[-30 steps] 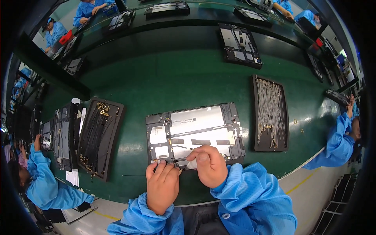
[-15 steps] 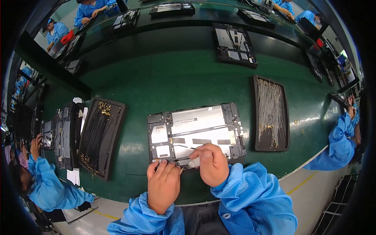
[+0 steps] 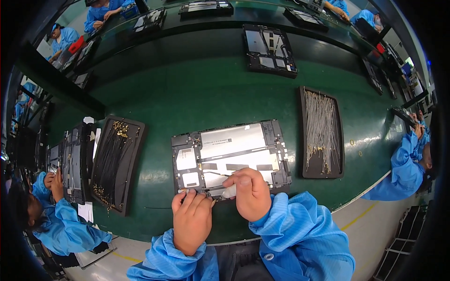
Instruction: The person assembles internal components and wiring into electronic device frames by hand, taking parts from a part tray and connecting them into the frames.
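A tablet-like device (image 3: 236,139) with its inside exposed, silver plates in a black frame, lies in front of me. My left hand (image 3: 192,219) bends over its near edge, fingertips pressed together there. A thin black cable (image 3: 157,208) runs out leftward from under those fingers across the bench. Just right of it, my right hand (image 3: 252,195) is closed in a pinch above the same edge, with a white cover (image 3: 229,191) on one finger. Something slim and dark pokes out by its fingertips; its kind is hidden by the hand.
To the left lies a tray (image 3: 132,169) of black cables with gold ends, beside more opened devices (image 3: 73,164). A tray (image 3: 342,159) of grey cables stands on the right. Another opened device (image 3: 269,47) sits farther back. Co-workers in blue are at both sides and across the bench.
The view has shifted slightly. My hands stay at the device's near edge with almost the same grip. The far device has slid a little left; the left co-worker's hands have come together.
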Demonstrator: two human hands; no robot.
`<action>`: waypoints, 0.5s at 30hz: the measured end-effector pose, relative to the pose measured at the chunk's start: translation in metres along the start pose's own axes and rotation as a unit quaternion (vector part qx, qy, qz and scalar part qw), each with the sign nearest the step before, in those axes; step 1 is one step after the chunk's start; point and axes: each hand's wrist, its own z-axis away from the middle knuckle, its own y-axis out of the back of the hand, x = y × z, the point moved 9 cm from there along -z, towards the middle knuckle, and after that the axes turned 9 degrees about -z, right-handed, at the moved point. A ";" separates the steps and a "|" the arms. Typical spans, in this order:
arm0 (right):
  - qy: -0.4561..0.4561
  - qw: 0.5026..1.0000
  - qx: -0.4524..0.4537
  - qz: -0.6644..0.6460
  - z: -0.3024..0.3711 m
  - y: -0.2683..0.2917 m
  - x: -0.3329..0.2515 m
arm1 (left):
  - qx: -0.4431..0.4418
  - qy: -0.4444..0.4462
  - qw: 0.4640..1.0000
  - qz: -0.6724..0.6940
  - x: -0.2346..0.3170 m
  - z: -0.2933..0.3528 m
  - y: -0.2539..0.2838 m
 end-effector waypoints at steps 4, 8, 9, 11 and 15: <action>0.014 1.000 -0.003 0.023 -0.001 -0.001 -0.004 | 0.003 -0.003 1.000 0.000 0.001 0.000 0.000; 0.026 0.998 -0.018 0.048 -0.001 -0.003 -0.010 | 0.007 -0.003 1.000 0.009 0.003 -0.001 0.003; 0.017 0.999 -0.018 0.041 -0.001 -0.002 -0.008 | 0.010 -0.002 1.000 0.019 0.004 -0.002 0.005; 0.007 0.999 -0.018 0.034 0.000 -0.001 -0.006 | 0.008 0.001 1.000 0.020 0.006 -0.001 0.004; -0.004 1.000 0.000 0.022 0.002 0.002 -0.005 | -0.012 0.007 1.000 0.006 0.004 0.001 -0.001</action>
